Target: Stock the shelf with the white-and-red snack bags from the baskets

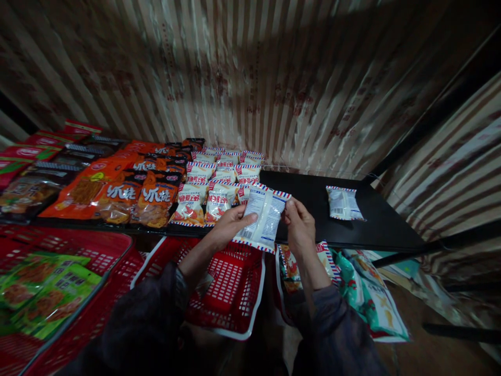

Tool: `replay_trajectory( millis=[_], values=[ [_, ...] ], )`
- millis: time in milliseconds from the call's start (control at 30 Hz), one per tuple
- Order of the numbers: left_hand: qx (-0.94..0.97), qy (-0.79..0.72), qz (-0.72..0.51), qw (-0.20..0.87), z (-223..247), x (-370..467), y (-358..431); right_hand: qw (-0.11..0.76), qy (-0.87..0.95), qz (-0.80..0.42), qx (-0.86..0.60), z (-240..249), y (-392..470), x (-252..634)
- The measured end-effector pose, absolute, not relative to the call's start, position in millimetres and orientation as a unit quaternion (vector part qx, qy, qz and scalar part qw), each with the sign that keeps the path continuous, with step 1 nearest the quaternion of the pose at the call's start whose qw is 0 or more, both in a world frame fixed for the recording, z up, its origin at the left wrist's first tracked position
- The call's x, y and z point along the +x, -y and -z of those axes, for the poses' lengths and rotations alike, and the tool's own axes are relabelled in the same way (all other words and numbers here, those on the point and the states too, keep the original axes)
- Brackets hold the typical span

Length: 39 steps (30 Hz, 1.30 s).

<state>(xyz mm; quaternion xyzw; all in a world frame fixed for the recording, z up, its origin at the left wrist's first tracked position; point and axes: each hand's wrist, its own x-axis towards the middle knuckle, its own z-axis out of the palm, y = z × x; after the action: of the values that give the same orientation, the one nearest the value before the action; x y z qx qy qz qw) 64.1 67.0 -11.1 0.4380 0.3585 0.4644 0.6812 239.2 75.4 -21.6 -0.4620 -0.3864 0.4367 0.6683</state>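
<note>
A white snack bag [263, 219] with red-and-blue striped ends is held up over the front edge of the black shelf [313, 230], its printed back facing me. My left hand [230, 224] grips its left side, thumb lying across the back. At the upper right corner, the curled fingers of my right hand [300, 222] pinch the striped edge. Just behind and to the left stand rows of matching snack bags [219, 201], fronts toward me. Another such bag [343, 202] lies alone on the right part of the shelf, back side up.
Orange snack packs [156, 196] and red bags [43, 143] fill the shelf's left side. Below are a red basket [256, 297], another red basket [117, 261] with green packs [55, 292], and teal-and-white bags [376, 297] at right. A striped sheet [250, 78] hangs behind.
</note>
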Motion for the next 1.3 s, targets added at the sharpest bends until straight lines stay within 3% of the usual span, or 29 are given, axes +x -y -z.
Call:
replay_trajectory(
  millis=[367, 700, 1033, 1300],
  values=[
    [0.394, -0.368, -0.525, 0.659, 14.7, 62.5, -72.9, 0.612, 0.466, -0.497, -0.402, 17.9, -66.5, 225.6],
    [0.415, -0.337, -0.514, 0.671, 18.6, 64.5, -72.8, 0.665, 0.429, -0.433, -0.432, 26.6, -68.9, 222.1],
    [0.387, -0.343, -0.552, 0.654, 18.7, 64.0, -76.1, 0.641, 0.531, -0.327, -0.448, 23.8, -63.8, 222.0],
    [0.353, -0.336, -0.601, 0.634, 9.3, 61.8, -78.4, 0.595, 0.653, -0.081, -0.461, 24.0, -56.7, 223.1]
  ],
)
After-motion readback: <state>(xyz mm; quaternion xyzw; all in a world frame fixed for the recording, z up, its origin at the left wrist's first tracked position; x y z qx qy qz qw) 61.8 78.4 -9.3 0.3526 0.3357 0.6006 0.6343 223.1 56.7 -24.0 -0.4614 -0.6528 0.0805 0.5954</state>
